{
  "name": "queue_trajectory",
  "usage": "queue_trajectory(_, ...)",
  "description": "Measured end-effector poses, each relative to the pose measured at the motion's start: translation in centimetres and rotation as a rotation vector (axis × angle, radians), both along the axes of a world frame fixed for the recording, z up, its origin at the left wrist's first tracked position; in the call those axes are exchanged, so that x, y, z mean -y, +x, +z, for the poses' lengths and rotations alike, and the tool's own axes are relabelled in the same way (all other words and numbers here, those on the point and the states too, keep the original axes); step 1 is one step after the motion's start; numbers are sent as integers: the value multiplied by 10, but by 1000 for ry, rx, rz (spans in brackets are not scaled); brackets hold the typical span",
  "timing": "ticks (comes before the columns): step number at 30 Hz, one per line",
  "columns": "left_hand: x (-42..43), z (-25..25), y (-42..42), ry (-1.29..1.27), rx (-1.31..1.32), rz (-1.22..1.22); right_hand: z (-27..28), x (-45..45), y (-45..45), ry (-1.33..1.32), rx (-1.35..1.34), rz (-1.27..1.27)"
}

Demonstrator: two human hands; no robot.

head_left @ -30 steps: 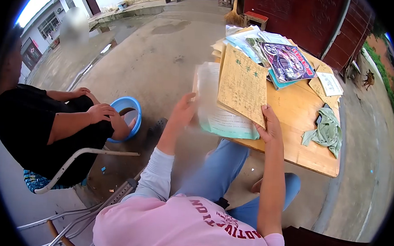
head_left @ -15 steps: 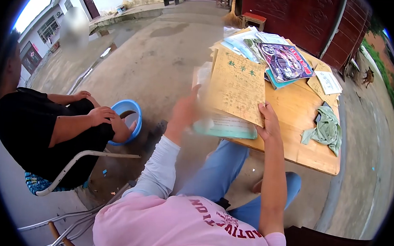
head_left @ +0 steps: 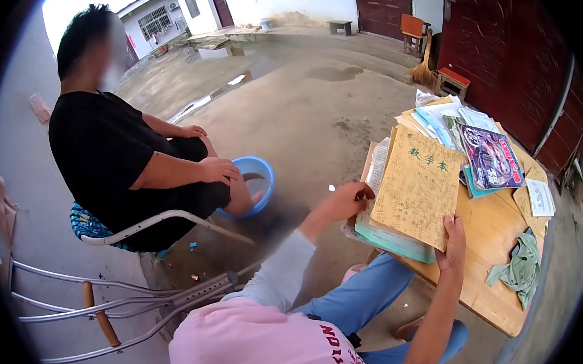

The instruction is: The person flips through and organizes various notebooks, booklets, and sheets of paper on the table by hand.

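My right hand [head_left: 453, 243] grips the lower right corner of a yellow-brown exercise book [head_left: 418, 188], thumb on its cover. The cover has green Chinese characters and is scribbled all over. Beneath it lies a stack with a printed booklet [head_left: 376, 167] showing at the left and a pale green book [head_left: 394, 243] at the bottom. At the left edge of this stack, my left hand [head_left: 343, 204] has its fingers curled against the printed booklet's edge. The fingertips are partly hidden.
On the wooden table [head_left: 484, 278] lie a purple magazine [head_left: 490, 156], loose papers and a green cloth [head_left: 519, 268]. To the left, a person in black [head_left: 108, 166] sits with feet at a blue basin [head_left: 265, 180]. Metal crutches [head_left: 133, 305] lean nearby.
The view has swung left, shifting everything rightward. My left hand, blurred before over the stack's left side, now rests at its left edge with fingers curled. My right hand keeps hold of the exercise book.
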State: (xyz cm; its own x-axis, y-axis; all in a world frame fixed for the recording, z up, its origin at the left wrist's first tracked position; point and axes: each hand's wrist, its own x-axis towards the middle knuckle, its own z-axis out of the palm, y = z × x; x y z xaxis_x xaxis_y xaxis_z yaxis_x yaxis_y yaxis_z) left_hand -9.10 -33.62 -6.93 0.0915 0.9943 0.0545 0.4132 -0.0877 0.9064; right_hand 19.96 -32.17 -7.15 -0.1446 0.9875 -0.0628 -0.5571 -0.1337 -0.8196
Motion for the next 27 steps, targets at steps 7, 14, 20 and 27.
queue_trajectory(7, 6, -2, -5, 196, -117, 44, 8, -3, -4, 19, 172, 1)
queue_trajectory(14, -1, -21, -12, 106, -38, 60, 14, 0, -11, 30, 234, -35)
queue_trajectory(20, 7, -17, -8, 102, -80, 121, -12, -6, 1, 241, 779, -103)
queue_trajectory(27, 8, -15, -11, 67, -68, 84, -6, 6, -20, 468, 1134, -245)
